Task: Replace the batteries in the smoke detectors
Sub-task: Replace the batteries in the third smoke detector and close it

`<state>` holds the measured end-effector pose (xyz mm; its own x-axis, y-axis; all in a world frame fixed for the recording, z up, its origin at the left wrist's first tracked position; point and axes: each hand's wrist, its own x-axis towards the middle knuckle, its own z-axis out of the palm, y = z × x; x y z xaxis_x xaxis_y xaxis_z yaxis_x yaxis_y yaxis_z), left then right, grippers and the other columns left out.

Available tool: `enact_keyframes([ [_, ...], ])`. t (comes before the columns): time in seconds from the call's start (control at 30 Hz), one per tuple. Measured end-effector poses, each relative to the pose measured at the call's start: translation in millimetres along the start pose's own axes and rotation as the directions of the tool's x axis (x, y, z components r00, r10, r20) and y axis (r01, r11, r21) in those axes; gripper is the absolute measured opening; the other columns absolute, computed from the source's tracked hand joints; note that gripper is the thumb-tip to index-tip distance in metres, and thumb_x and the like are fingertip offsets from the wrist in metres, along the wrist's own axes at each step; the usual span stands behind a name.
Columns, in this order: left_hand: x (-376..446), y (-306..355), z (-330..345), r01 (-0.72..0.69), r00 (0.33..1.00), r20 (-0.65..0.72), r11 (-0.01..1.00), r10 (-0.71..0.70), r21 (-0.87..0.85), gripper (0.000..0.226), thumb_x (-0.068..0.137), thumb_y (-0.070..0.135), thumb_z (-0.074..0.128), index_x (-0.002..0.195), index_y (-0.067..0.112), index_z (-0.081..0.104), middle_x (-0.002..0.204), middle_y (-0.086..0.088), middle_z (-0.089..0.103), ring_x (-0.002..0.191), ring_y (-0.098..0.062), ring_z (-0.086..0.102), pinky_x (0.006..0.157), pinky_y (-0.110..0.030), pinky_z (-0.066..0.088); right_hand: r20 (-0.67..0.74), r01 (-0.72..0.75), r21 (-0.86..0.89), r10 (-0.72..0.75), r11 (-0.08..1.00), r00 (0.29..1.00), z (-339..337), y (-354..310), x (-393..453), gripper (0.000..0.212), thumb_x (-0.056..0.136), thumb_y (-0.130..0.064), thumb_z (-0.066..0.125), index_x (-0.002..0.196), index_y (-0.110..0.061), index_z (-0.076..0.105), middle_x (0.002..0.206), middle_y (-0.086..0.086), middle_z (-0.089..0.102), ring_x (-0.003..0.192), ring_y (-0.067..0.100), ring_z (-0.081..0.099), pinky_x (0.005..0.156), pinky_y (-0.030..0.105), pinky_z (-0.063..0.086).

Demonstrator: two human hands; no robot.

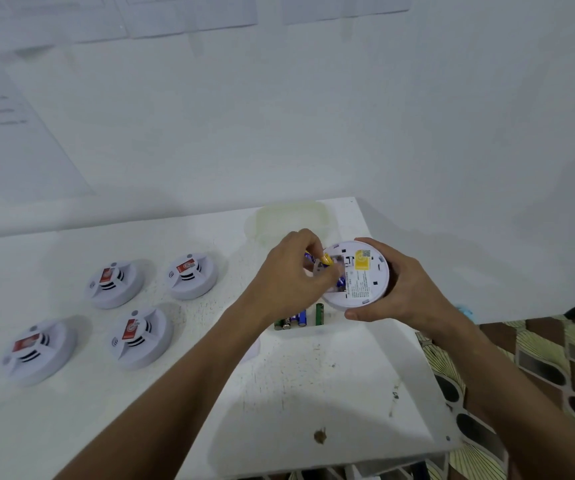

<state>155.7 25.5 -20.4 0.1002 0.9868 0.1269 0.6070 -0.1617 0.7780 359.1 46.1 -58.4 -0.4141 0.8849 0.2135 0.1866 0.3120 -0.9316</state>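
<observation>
My right hand [398, 289] grips a white round smoke detector [365, 275] above the table, its back side with a yellow label facing me. My left hand [289, 278] pinches a blue and yellow battery [327, 260] at the detector's open battery bay. A second blue battery [340, 282] lies in the bay. Below the hands, several loose batteries [298, 318], green and blue, stand in a shallow white box on the table.
Several white smoke detectors with red labels lie face up on the white table: two at the back [114, 284] [192, 275] and two nearer [37, 351] [140, 337]. A translucent lid [289, 220] lies by the wall. The table's right edge [431, 375] drops to a patterned floor.
</observation>
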Motion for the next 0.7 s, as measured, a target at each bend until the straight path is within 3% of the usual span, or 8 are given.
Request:
enact_keyframes([
  [0.07,3,0,0,-0.045,0.998,-0.038,0.998,0.047,0.043,0.024,0.085,0.038,0.07,0.086,0.023,0.052,0.089,0.005,0.062,0.082,-0.009,0.06,0.061,-0.015,0.043,-0.015,0.0,-0.01,0.0,1.0,1.0,0,0,0,0.086,0.049,-0.008,0.094,0.122,-0.031,0.056,0.109,-0.019,0.069,0.104,0.008,0.065,0.08,0.015,0.055],
  [0.13,6,0,0,-0.056,0.997,-0.063,0.998,0.053,-0.042,0.022,0.083,0.031,0.074,0.087,0.022,0.054,0.082,0.005,0.064,0.076,-0.009,0.06,0.06,-0.012,0.044,-0.029,-0.003,-0.02,0.002,1.0,1.0,-2,2,0,0.088,0.048,-0.011,0.097,0.123,-0.031,0.057,0.11,-0.016,0.069,0.105,0.009,0.065,0.081,0.017,0.055],
  [0.23,13,-3,-5,0.011,0.984,-0.164,0.954,-0.062,-0.299,0.021,0.081,0.017,0.076,0.09,0.023,0.059,0.083,-0.001,0.067,0.072,-0.012,0.064,0.07,-0.03,0.057,-0.063,-0.024,-0.005,0.024,1.0,0.998,-7,9,-3,0.088,0.048,-0.011,0.095,0.126,-0.028,0.058,0.113,-0.008,0.069,0.107,0.014,0.064,0.084,0.025,0.058],
  [0.3,17,-15,-9,0.067,0.959,-0.237,0.941,-0.153,-0.333,0.017,0.081,0.017,0.077,0.088,0.022,0.062,0.083,-0.003,0.071,0.072,-0.014,0.066,0.073,-0.041,0.059,-0.087,-0.048,-0.012,0.047,0.999,0.995,-12,14,-8,0.093,0.047,-0.011,0.097,0.13,-0.026,0.057,0.116,-0.007,0.069,0.111,0.015,0.064,0.088,0.03,0.059],
  [0.37,17,-32,-10,0.169,0.956,-0.2,0.959,-0.216,-0.228,0.015,0.081,0.022,0.077,0.088,0.021,0.065,0.082,0.002,0.072,0.072,-0.014,0.068,0.071,-0.041,0.06,-0.107,-0.073,0.004,0.073,0.997,0.992,-19,19,-13,0.094,0.048,-0.006,0.098,0.131,-0.024,0.057,0.117,-0.006,0.069,0.112,0.014,0.063,0.089,0.032,0.058],
  [0.5,9,-50,4,0.23,0.973,0.008,0.967,-0.232,0.11,0.016,0.082,0.026,0.076,0.095,0.02,0.068,0.087,0.006,0.07,0.069,-0.004,0.062,0.056,-0.012,0.045,-0.087,-0.106,0.023,0.108,0.994,0.99,-27,23,-18,0.093,0.05,-0.003,0.096,0.131,-0.024,0.057,0.119,-0.004,0.068,0.113,0.016,0.063,0.09,0.035,0.058],
  [0.57,9,-51,13,0.205,0.971,0.073,0.951,-0.227,0.233,0.02,0.083,0.026,0.075,0.1,0.018,0.068,0.094,0.004,0.069,0.074,-0.007,0.06,0.058,-0.01,0.039,-0.081,-0.113,0.025,0.115,0.993,0.99,-24,23,-18,0.092,0.05,-0.002,0.096,0.131,-0.024,0.057,0.118,-0.005,0.069,0.113,0.015,0.063,0.091,0.034,0.058],
  [0.7,13,-54,24,0.198,0.961,0.114,0.915,-0.252,0.352,0.021,0.086,0.026,0.072,0.104,0.017,0.065,0.104,-0.001,0.068,0.079,-0.011,0.06,0.062,-0.016,0.045,-0.068,-0.114,0.03,0.116,0.993,0.991,-20,22,-16,0.092,0.05,-0.004,0.096,0.131,-0.024,0.057,0.118,-0.005,0.068,0.112,0.014,0.063,0.089,0.033,0.059],
])
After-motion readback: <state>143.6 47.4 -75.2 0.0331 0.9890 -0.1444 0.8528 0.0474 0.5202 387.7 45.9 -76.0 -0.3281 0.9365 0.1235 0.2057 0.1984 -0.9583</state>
